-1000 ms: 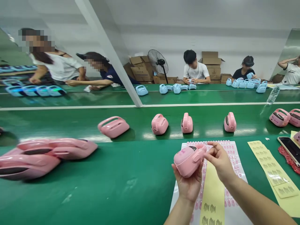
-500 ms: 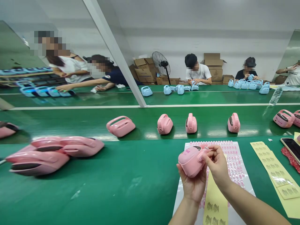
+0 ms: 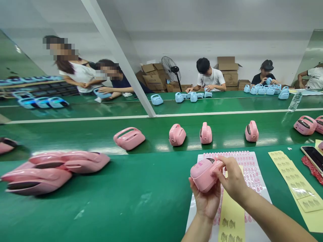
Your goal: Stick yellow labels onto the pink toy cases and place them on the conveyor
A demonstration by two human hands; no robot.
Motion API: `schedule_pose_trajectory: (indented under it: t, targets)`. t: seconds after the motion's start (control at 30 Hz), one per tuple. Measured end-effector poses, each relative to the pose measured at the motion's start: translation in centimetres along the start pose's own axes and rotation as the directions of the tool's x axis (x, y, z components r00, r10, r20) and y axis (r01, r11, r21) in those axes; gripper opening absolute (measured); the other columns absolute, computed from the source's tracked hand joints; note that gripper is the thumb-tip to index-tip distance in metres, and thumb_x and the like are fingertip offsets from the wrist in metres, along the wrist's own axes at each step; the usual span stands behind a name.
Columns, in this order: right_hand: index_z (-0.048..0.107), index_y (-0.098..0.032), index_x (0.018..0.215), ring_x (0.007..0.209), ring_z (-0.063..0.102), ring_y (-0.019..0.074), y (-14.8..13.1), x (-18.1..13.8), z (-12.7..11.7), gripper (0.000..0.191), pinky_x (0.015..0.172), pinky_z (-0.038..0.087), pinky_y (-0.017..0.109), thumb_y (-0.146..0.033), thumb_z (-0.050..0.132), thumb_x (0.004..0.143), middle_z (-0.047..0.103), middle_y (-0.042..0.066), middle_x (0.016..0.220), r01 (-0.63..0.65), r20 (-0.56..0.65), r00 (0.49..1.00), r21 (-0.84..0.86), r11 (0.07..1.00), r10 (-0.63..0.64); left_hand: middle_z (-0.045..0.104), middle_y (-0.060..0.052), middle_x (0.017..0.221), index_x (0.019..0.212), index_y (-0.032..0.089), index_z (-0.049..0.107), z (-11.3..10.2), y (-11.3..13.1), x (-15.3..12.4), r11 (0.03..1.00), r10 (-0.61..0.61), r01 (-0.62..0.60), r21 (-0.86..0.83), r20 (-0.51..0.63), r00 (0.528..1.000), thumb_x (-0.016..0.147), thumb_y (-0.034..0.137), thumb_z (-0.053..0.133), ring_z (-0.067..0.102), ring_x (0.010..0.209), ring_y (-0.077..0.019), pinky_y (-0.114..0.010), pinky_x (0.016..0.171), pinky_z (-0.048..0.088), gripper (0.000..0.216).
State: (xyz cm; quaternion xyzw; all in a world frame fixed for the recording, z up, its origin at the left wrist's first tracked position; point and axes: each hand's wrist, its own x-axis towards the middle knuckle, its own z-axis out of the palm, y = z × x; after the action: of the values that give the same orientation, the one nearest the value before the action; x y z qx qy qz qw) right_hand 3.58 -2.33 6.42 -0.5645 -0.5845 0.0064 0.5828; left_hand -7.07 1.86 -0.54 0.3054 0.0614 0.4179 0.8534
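Note:
My left hand (image 3: pixel 207 199) cups a pink plastic case (image 3: pixel 202 173) from below, just above a white sheet of pink stickers (image 3: pixel 248 166). My right hand (image 3: pixel 232 179) is closed, its fingertips pinched against the case's upper right side; what they pinch is too small to see. A yellow backing strip (image 3: pixel 231 218) lies on the sticker sheet under my hands.
Several pink cases (image 3: pixel 129 138) stand along the shiny green belt (image 3: pixel 75 132), and more lie at the left (image 3: pixel 54 166) and the far right (image 3: pixel 304 125). Yellow sheets (image 3: pixel 294 179) and a phone (image 3: pixel 313 157) lie at the right. Other people handle blue cases (image 3: pixel 190 96) at the far table.
My right hand has closed in on the pink case's top and now presses on it. The view shifted slightly; people at the far left moved their arms.

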Motion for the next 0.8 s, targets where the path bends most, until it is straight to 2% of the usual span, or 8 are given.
schedule_pose_trajectory:
  t: [0.1,0.23,0.33,0.43,0.53,0.6,0.7,0.8]
  targets:
    - [0.05,-0.025,0.104,0.065,0.051,0.0173,0.3,0.0,0.0,0.027,0.059,0.046,0.032,-0.032,0.053,0.079,0.056,0.002,0.075,-0.016,0.027,1.0,0.061,0.998,0.014,0.052,-0.004,0.127,0.121,0.022,0.049,0.0,0.0,-0.1,1.0,-0.023,0.022,0.022,0.028,0.999,0.077,0.071,0.012,0.036,0.125,-0.0166,-0.03,0.104,0.027,0.075]
    - [0.049,-0.023,0.103,0.061,0.051,0.0146,0.9,0.4,-0.4,0.024,0.057,0.045,0.029,-0.032,0.05,0.08,0.055,0.002,0.08,-0.123,0.017,0.992,0.158,0.98,0.122,0.047,-0.001,0.132,0.127,0.027,0.042,0.5,-0.1,-0.2,0.993,-0.051,0.045,0.113,0.058,0.997,0.072,0.075,0.004,0.029,0.129,-0.0155,-0.032,0.108,0.013,0.082]
    - [0.05,-0.023,0.101,0.078,0.053,0.0179,1.0,0.8,-1.1,0.02,0.07,0.045,0.034,-0.031,0.042,0.084,0.057,0.005,0.089,-0.157,0.019,0.988,0.147,0.977,0.156,0.038,0.001,0.139,0.133,0.031,0.032,0.8,-0.1,-0.4,0.98,-0.097,0.086,0.181,0.052,0.994,0.069,0.076,-0.002,0.025,0.131,-0.0164,-0.035,0.108,0.0,0.085]
    - [0.049,-0.024,0.107,0.097,0.051,0.0216,0.7,0.8,-1.6,0.027,0.084,0.041,0.038,-0.033,0.047,0.081,0.057,0.007,0.103,-0.13,0.115,0.987,0.148,0.98,0.113,0.04,0.004,0.137,0.129,0.033,0.038,0.6,-0.4,-0.7,0.986,-0.112,0.106,0.131,0.037,0.993,0.07,0.075,-0.003,0.021,0.132,-0.0151,-0.033,0.108,-0.004,0.083]
    - [0.047,-0.024,0.111,0.099,0.05,0.0238,0.1,0.4,-1.2,0.04,0.087,0.039,0.041,-0.033,0.057,0.074,0.057,0.007,0.104,-0.105,0.208,0.975,0.13,0.986,0.077,0.046,0.003,0.134,0.125,0.031,0.045,0.3,-0.7,-0.7,0.991,-0.124,0.122,0.058,0.018,0.992,0.074,0.074,0.001,0.02,0.132,-0.0141,-0.033,0.108,0.0,0.079]
    - [0.048,-0.024,0.11,0.097,0.051,0.024,0.1,0.1,-0.7,0.041,0.087,0.038,0.042,-0.03,0.059,0.071,0.058,0.007,0.101,-0.135,0.217,0.97,0.105,0.985,0.11,0.05,0.0,0.13,0.123,0.027,0.048,0.3,-0.7,-0.5,0.991,-0.136,0.136,-0.003,0.03,0.99,0.076,0.072,0.007,0.026,0.13,-0.014,-0.032,0.109,0.007,0.077]
    - [0.046,-0.022,0.111,0.091,0.054,0.0204,1.7,0.6,-0.4,0.036,0.084,0.042,0.037,-0.026,0.052,0.076,0.059,0.006,0.095,-0.26,0.214,0.949,0.114,0.959,0.232,0.057,-0.004,0.122,0.119,0.024,0.052,0.6,-0.5,-0.4,0.978,-0.147,0.159,-0.132,0.099,0.984,0.079,0.067,0.023,0.043,0.12,-0.0164,-0.032,0.106,0.023,0.065]
    - [0.047,-0.018,0.11,0.081,0.057,0.0166,5.5,2.1,-1.8,0.029,0.077,0.045,0.032,-0.024,0.04,0.082,0.061,0.005,0.089,-0.429,0.176,0.887,-0.029,0.903,0.427,0.061,0.0,0.117,0.114,0.032,0.055,0.6,0.1,-0.6,0.965,-0.143,0.167,-0.201,0.13,0.981,0.08,0.059,0.039,0.054,0.109,-0.0193,-0.033,0.095,0.04,0.046]
